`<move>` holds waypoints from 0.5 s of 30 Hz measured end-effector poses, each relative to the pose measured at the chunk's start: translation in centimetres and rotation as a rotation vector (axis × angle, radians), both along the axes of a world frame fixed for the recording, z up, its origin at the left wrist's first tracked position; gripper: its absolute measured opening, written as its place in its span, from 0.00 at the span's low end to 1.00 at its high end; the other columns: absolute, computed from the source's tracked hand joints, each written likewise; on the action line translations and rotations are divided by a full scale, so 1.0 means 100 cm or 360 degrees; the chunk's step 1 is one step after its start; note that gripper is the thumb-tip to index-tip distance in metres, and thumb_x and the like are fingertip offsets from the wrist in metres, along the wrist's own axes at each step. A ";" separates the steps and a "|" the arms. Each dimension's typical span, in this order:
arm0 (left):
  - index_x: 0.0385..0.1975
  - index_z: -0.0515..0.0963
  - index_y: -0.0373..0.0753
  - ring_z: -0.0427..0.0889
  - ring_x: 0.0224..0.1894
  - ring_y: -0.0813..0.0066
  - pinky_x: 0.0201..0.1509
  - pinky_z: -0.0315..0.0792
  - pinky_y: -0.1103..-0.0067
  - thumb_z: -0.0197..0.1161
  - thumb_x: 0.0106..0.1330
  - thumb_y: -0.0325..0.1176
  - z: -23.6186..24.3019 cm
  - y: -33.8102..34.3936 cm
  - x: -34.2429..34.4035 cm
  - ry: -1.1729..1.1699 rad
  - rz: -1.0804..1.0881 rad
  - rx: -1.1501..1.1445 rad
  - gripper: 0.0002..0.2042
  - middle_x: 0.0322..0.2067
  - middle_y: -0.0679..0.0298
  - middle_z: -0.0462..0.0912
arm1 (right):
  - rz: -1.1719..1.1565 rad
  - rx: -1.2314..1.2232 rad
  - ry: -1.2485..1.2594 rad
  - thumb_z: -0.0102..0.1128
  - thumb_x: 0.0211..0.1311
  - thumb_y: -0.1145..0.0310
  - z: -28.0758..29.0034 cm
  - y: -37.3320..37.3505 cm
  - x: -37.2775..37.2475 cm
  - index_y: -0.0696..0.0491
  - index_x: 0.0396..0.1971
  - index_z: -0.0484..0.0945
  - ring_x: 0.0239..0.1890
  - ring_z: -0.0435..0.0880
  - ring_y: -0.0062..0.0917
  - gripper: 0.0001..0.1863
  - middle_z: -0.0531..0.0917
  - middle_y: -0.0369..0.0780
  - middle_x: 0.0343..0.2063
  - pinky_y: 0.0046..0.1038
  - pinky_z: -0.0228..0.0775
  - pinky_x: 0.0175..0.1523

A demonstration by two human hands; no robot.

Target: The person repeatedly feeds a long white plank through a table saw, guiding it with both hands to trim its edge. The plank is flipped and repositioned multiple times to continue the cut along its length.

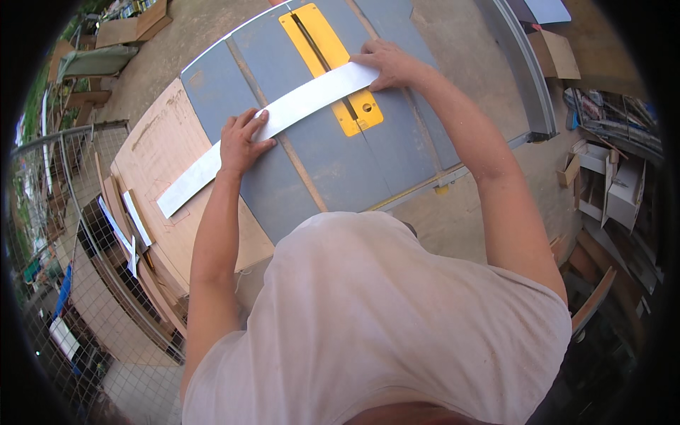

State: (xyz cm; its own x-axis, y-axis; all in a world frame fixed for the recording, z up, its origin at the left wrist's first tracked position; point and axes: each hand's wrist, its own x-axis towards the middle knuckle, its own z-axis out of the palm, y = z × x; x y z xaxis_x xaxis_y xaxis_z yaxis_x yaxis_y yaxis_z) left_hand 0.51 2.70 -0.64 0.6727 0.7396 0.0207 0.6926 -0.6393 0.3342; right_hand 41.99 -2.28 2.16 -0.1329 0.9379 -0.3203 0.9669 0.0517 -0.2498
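A long white strip of board (304, 105) lies slantwise across the grey top of a table saw (294, 205). It crosses over the yellow throat plate (365, 117) and its dark slot. My right hand (389, 62) grips the strip's right end, thumb at the near edge and fingers over the far edge. Farther left, my left hand (242, 144) holds the strip from above, its fingers across it and the thumb along the near side. The left end of the strip reaches over a wooden panel (159, 142) beside the saw top. Whether the blade stands up under the strip cannot be seen.
A grey metal fence rail (520, 67) runs along the saw's right side. White and brown offcut strips (137, 216) lie at the wooden panel's left edge, next to a wire mesh fence (64, 234). Scrap boards and white boxes (623, 184) crowd the right.
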 end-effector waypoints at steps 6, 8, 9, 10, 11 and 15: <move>0.63 0.83 0.58 0.77 0.59 0.64 0.68 0.70 0.69 0.83 0.47 0.44 0.001 0.002 0.001 0.0025 0.0022 -0.0015 0.36 0.64 0.71 0.80 | -0.0028 -0.0015 0.0001 0.80 0.48 0.58 -0.001 0.002 -0.001 0.36 0.70 0.74 0.70 0.67 0.39 0.44 0.73 0.38 0.66 0.41 0.64 0.76; 0.63 0.83 0.58 0.77 0.59 0.64 0.68 0.70 0.69 0.83 0.47 0.44 0.001 0.003 0.002 0.0026 0.0026 -0.0016 0.36 0.64 0.71 0.80 | 0.0003 0.0022 0.0011 0.79 0.49 0.58 -0.005 0.004 0.002 0.36 0.70 0.74 0.70 0.67 0.39 0.44 0.73 0.39 0.66 0.40 0.63 0.76; 0.63 0.83 0.58 0.77 0.59 0.64 0.68 0.71 0.69 0.83 0.47 0.44 0.001 0.004 0.002 0.0027 0.0027 -0.0016 0.36 0.64 0.71 0.80 | 0.0018 0.0040 0.0016 0.79 0.49 0.58 -0.007 0.005 0.003 0.36 0.70 0.74 0.70 0.67 0.39 0.44 0.73 0.39 0.66 0.40 0.63 0.76; 0.62 0.83 0.58 0.77 0.59 0.64 0.68 0.71 0.69 0.83 0.47 0.44 0.001 0.004 0.002 0.0026 0.0026 -0.0015 0.36 0.64 0.71 0.80 | 0.0017 0.0040 0.0022 0.79 0.49 0.58 -0.006 0.005 0.002 0.37 0.70 0.74 0.70 0.67 0.39 0.43 0.73 0.39 0.66 0.40 0.63 0.76; 0.62 0.83 0.58 0.77 0.59 0.64 0.68 0.71 0.69 0.83 0.47 0.44 0.000 0.005 0.001 0.0025 0.0025 -0.0013 0.36 0.64 0.71 0.80 | 0.0015 0.0041 0.0027 0.79 0.49 0.58 -0.004 0.005 0.002 0.37 0.70 0.74 0.70 0.68 0.39 0.43 0.73 0.39 0.66 0.40 0.62 0.76; 0.62 0.83 0.58 0.77 0.58 0.64 0.68 0.71 0.69 0.83 0.47 0.44 0.003 0.006 0.004 0.0028 0.0028 -0.0036 0.36 0.64 0.71 0.80 | -0.0017 0.0019 0.0024 0.79 0.50 0.58 -0.004 0.006 0.001 0.37 0.70 0.74 0.70 0.68 0.39 0.43 0.73 0.40 0.65 0.39 0.62 0.76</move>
State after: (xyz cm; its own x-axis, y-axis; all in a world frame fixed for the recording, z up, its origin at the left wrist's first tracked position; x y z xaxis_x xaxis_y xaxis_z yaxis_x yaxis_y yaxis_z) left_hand 0.86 3.34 -0.38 0.6598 0.7514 -0.0078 0.7093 -0.6194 0.3364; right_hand 42.09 -1.70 1.78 -0.1278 0.9430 -0.3074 0.9636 0.0446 -0.2637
